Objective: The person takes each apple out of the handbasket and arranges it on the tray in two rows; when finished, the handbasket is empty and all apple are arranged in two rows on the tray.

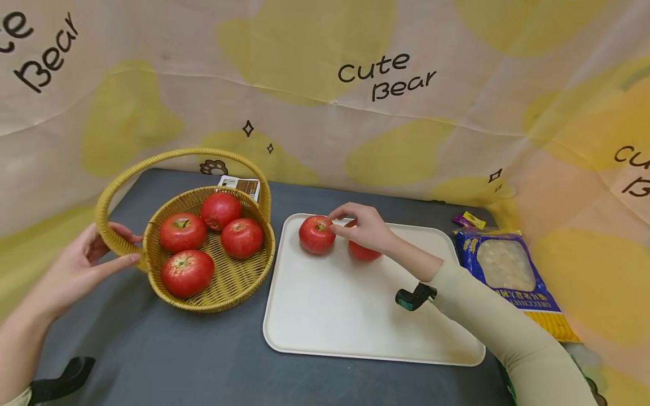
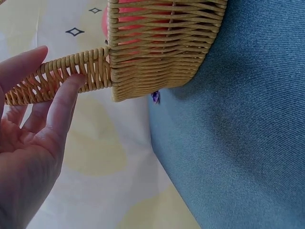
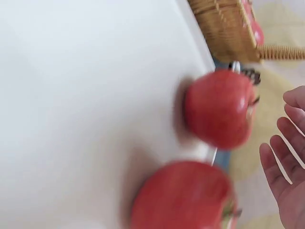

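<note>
My left hand (image 1: 76,276) holds the handle (image 2: 59,76) of a yellow-brown wicker basket (image 1: 218,306) at its left side, thumb and fingers on either side of the woven band. Inside the basket lie several red apples (image 1: 188,273). To the right, my right hand (image 1: 368,231) is above a white tray (image 1: 345,327), fingers spread and a little bent in the right wrist view, holding nothing. Close by its fingertips sits one red apple (image 1: 311,239). A second apple (image 1: 363,254) on the tray is partly hidden under the hand in the head view.
Right of the tray lies a blue and yellow pasta bag (image 1: 508,270), with small purple and yellow packets (image 1: 469,220) behind it. A small printed box (image 1: 249,186) stands behind the basket. Printed cloth (image 1: 325,141) hangs around the grey table (image 1: 213,361).
</note>
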A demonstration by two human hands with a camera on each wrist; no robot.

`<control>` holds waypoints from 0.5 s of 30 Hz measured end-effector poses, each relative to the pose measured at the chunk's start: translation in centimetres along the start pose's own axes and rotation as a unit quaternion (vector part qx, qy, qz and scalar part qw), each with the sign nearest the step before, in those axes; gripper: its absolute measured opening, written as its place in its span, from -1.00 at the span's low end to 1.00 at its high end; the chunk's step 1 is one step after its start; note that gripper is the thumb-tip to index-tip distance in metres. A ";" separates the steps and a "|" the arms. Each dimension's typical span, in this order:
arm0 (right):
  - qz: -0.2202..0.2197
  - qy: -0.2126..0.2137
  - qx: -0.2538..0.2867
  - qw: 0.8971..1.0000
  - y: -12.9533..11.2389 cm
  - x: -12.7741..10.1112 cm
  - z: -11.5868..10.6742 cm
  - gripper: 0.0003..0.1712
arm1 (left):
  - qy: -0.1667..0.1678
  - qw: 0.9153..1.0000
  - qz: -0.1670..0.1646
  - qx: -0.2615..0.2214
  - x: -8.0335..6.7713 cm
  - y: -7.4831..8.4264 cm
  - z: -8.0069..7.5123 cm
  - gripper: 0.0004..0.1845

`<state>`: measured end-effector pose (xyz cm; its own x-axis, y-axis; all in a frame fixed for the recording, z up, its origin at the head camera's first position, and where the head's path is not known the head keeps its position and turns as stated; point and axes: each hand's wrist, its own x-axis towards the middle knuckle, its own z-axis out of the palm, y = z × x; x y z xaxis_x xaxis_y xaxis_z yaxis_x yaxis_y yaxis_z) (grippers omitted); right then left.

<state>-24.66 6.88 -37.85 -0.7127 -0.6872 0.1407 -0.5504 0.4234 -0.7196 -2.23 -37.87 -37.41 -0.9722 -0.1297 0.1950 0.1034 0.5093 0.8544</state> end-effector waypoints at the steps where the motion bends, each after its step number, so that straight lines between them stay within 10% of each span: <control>1: -0.006 -0.006 0.012 1.000 -0.6 0.4 0.5 -0.76 | 0.000 1.000 0.000 0.001 0.0 0.0 0.0 -0.56; 15: -0.113 -0.149 0.052 0.981 -8.3 6.1 8.7 -0.66 | 0.000 1.000 0.007 0.003 -0.1 0.3 -0.1 -0.56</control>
<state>-20.65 -5.94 -36.89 -0.4102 -0.9051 0.1119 -0.6222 0.1881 -0.7599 -2.04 -37.77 -37.10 -0.9706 -0.1219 0.2076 0.1166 0.5164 0.8484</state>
